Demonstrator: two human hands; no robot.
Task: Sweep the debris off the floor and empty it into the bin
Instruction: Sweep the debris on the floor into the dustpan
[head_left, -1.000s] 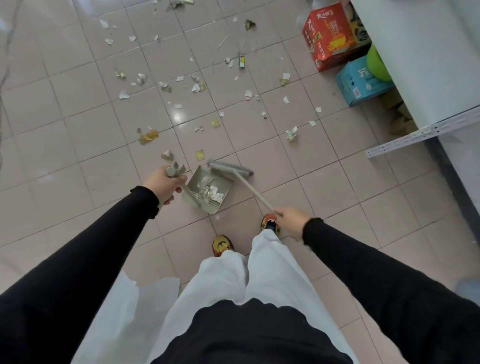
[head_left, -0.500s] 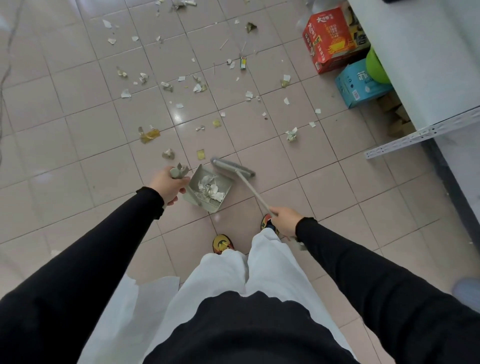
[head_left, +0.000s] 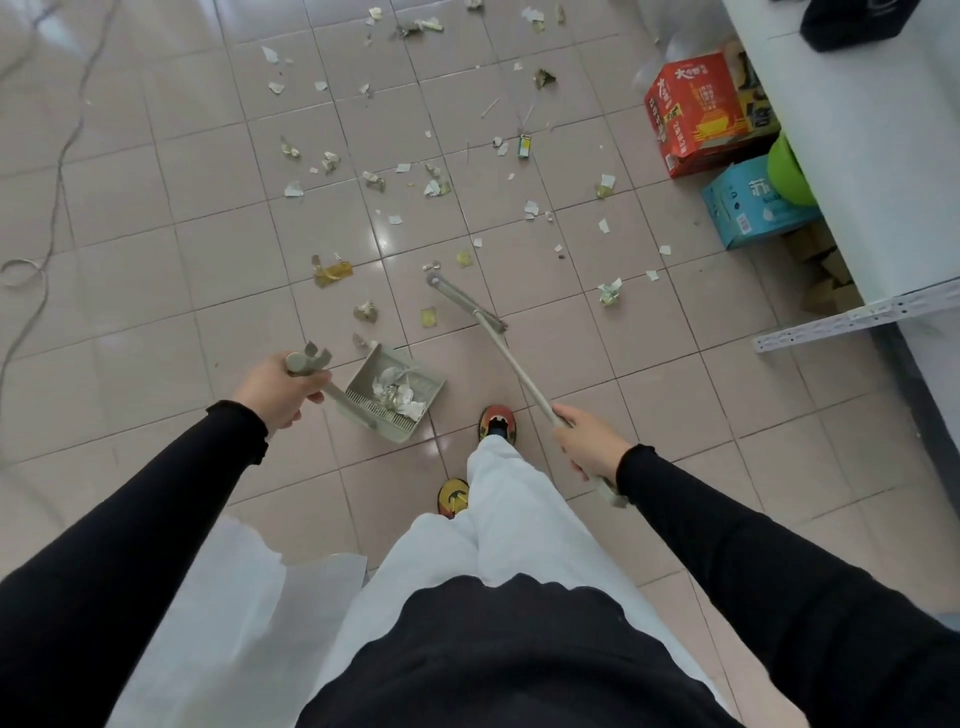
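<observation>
Debris (head_left: 332, 273): scattered on floor (head_left: 156, 291), mostly far of dustpan (head_left: 395, 395). Left hand (head_left: 278, 387) clasps dustpan handle; right hand (head_left: 589, 441) clasps broom (head_left: 467, 306), head lying far-right of pan mouth.

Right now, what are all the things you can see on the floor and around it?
Dustpan: one, grey-beige, on the floor ahead, paper scraps inside.
Broom: one, grey-beige, head on tiles right of dustpan.
Debris: many white and yellowish scraps, scattered ahead.
Red box: one, right, beside shelf.
Blue box: one, nearer than the red.
Green ball: one, on the blue box.
Cable: one, grey, far left.
Shoes: two, red-yellow.
Left hand: holds dustpan handle.
Right hand: holds broom.
</observation>
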